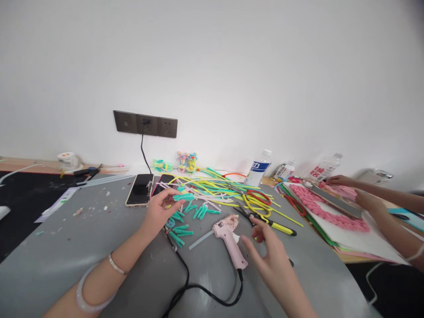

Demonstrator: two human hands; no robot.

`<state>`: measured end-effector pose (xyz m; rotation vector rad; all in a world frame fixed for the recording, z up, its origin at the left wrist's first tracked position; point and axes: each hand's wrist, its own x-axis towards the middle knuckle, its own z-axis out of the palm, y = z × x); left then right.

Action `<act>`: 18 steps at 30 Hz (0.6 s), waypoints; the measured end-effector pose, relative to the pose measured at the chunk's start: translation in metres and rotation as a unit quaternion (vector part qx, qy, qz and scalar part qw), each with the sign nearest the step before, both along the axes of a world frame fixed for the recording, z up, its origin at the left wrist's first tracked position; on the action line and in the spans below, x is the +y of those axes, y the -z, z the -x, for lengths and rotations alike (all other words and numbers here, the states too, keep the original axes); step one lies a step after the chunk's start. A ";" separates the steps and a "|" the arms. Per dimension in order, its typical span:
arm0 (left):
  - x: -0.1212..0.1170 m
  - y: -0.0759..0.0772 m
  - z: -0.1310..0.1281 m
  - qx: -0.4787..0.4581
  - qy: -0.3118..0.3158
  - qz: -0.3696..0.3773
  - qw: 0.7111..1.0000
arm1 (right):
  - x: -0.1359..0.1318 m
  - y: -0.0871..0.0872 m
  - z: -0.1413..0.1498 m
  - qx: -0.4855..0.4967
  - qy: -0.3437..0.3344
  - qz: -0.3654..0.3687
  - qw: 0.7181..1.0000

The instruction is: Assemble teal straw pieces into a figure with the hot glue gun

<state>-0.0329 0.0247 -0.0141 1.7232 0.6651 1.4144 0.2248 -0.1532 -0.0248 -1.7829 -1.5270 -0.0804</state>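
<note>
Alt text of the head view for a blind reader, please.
A left hand holds folded teal fuzzy stems over a gray table, while the open right hand is beside a pink glue gun. More colored stems lie beyond, and another person's hands show at the right.

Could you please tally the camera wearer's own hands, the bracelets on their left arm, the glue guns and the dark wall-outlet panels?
Wearer's hands: 2, left hand and right hand
Left-arm bracelets: 2
Pink glue gun: 1
Dark wall panels: 3
Total: 8
</note>
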 end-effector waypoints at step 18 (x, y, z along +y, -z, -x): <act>-0.001 -0.002 0.000 0.010 0.013 -0.001 1.000 | 0.192 -0.043 0.003 -0.133 -0.465 0.210 0.850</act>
